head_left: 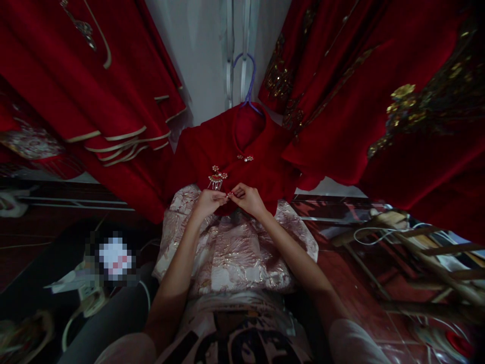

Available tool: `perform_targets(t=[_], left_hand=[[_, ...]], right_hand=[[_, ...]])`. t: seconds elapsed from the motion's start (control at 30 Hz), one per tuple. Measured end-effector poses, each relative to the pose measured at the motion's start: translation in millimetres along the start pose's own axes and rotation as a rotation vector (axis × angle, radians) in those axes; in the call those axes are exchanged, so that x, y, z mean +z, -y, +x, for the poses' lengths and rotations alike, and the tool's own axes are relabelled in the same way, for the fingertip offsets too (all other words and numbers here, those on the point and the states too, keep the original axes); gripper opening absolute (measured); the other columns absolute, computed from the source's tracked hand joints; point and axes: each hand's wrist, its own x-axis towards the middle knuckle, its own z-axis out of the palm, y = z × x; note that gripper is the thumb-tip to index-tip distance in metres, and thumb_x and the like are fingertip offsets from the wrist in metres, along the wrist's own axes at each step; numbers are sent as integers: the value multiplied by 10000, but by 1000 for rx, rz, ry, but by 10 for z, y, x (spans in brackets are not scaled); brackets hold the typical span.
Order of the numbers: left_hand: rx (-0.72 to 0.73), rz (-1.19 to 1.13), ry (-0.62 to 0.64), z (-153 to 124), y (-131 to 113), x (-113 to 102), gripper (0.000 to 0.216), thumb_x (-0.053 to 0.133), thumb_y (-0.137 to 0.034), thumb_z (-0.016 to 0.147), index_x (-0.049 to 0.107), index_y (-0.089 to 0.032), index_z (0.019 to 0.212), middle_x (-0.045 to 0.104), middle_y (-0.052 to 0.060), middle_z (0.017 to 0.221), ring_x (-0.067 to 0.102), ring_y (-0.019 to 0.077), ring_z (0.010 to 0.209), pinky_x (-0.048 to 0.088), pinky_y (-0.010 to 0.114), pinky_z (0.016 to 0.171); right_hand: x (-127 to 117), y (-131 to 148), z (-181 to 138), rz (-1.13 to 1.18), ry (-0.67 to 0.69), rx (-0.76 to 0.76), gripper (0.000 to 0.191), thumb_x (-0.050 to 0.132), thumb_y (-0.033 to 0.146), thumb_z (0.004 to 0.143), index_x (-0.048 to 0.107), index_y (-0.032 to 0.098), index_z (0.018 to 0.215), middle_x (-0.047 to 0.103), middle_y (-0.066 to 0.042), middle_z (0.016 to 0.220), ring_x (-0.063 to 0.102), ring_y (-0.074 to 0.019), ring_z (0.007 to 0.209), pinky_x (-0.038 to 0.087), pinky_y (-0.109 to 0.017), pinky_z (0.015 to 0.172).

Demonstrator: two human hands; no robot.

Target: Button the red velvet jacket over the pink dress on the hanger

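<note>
Red velvet throughout: hanging robes with pale trim (pixel 113 136) at left, a short red jacket (pixel 242 151) on a purple hanger (pixel 248 83) at centre, gold-embroidered robes (pixel 409 111) at right. Left hand (pixel 206 202) and right hand (pixel 248 198) raised side by side at the jacket's lower front, fingertips pinched narrow and meeting on a small pearl fastening (pixel 229 194), too small to make out clearly. Directly above the left hand, a gold tasselled ornament (pixel 216 179); higher, near the collar, a pearl clasp (pixel 246 158). Below the wrists, pale pink brocade (pixel 235 253). Best handled, judging by the grip, with light fingertip pressure, fabric edges aligned and held taut, tassels kept free. Far right, a wooden frame (pixel 424 253).
</note>
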Motion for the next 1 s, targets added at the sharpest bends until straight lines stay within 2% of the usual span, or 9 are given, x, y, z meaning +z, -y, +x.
perform_targets(t=[0.13, 0.27, 0.43, 0.6, 0.7, 0.83, 0.93, 1.0], left_hand=[[67, 243, -35, 12, 41, -57, 238, 738, -318, 720, 777, -174, 905, 737, 53, 785, 622, 142, 613, 514, 276, 600], [271, 530, -129, 13, 18, -113, 176, 786, -306, 692, 790, -233, 852, 644, 26, 732, 561, 131, 682, 445, 256, 645], [319, 530, -117, 7, 2, -93, 168, 765, -338, 723, 781, -236, 856, 605, 20, 760, 557, 145, 742, 427, 258, 674], [295, 556, -105, -42, -91, -64, 179, 763, -208, 687, 726, -190, 861, 619, 13, 803, 544, 138, 720, 428, 255, 682], [296, 608, -102, -98, -195, -95, 209, 771, -190, 668, 688, -188, 860, 605, 3, 818, 534, 130, 706, 415, 247, 667], [309, 733, -49, -165, -292, -121, 144, 760, -244, 712, 693, -217, 836, 598, 3, 808, 551, 151, 731, 401, 258, 671], [332, 815, -68, -195, -306, -65, 171, 769, -306, 725, 696, -226, 858, 617, 22, 843, 578, 187, 797, 405, 281, 702], [372, 888, -107, -210, -306, -1, 170, 766, -321, 734, 688, -224, 849, 629, 40, 869, 584, 216, 845, 403, 293, 708]], right_hand=[[5, -2, -10, 7, -1, 4, 94, 667, 257, 775, 624, 187, 821, 684, 3, 740, 628, -108, 654, 505, -205, 621], [25, 5, -18, 2, -16, 16, 106, 669, 261, 763, 619, 187, 819, 679, 4, 735, 622, -107, 653, 499, -204, 624], [30, -43, -1, 2, 2, 29, 132, 664, 287, 779, 601, 184, 833, 682, -7, 749, 628, -110, 655, 503, -217, 636], [-191, -46, 24, -91, 86, 90, 271, 732, 283, 732, 597, 188, 947, 687, -21, 834, 640, -110, 653, 497, -218, 602], [-396, 60, 41, -44, 44, 79, 295, 735, 254, 731, 597, 186, 983, 687, -29, 874, 644, -110, 662, 506, -220, 605], [-568, 236, 51, 37, -40, 9, 253, 690, 311, 790, 613, 182, 993, 697, -37, 853, 648, -120, 679, 526, -237, 635], [-556, 259, 43, 53, -39, -16, 233, 669, 321, 811, 622, 184, 994, 705, -37, 855, 655, -122, 701, 532, -240, 652], [-493, 193, 39, 53, 14, -12, 220, 666, 315, 815, 623, 187, 989, 705, -34, 855, 658, -121, 710, 538, -242, 664]])
